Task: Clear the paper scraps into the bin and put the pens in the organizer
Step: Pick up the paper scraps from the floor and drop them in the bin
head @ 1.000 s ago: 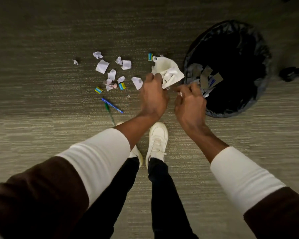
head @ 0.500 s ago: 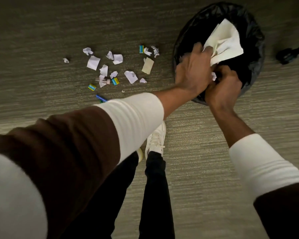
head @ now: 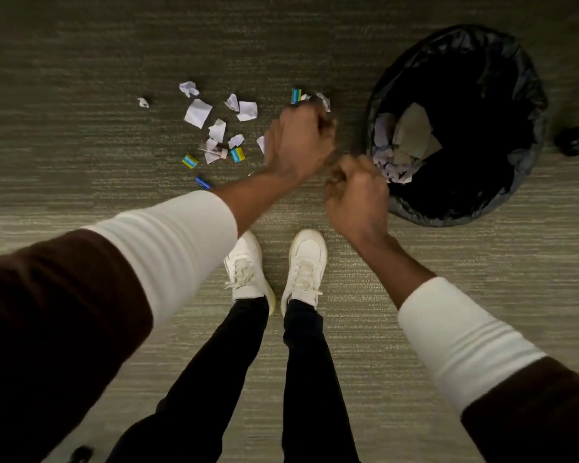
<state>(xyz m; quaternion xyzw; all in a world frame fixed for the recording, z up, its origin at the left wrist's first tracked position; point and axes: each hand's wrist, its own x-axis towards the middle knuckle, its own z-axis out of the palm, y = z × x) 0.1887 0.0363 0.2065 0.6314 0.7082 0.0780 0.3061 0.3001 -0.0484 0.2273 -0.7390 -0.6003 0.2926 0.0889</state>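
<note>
A: Where do the paper scraps (head: 198, 112) lie?
B: Scattered on the carpet (head: 81, 78), left of the black-lined bin (head: 528, 95); more paper (head: 411, 135) sits inside it.
A: And the hands?
B: The left hand (head: 298, 142) hovers over the scraps nearest the bin, fingers curled, blurred; whether they grip anything, nobody can tell. The right hand (head: 355, 192) is fisted beside the rim.
A: The pens?
B: A blue pen (head: 203, 182) tip shows by the left sleeve.

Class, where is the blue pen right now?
On the carpet left of centre, the blue pen pokes out from behind the left sleeve, just below the paper scraps.
</note>
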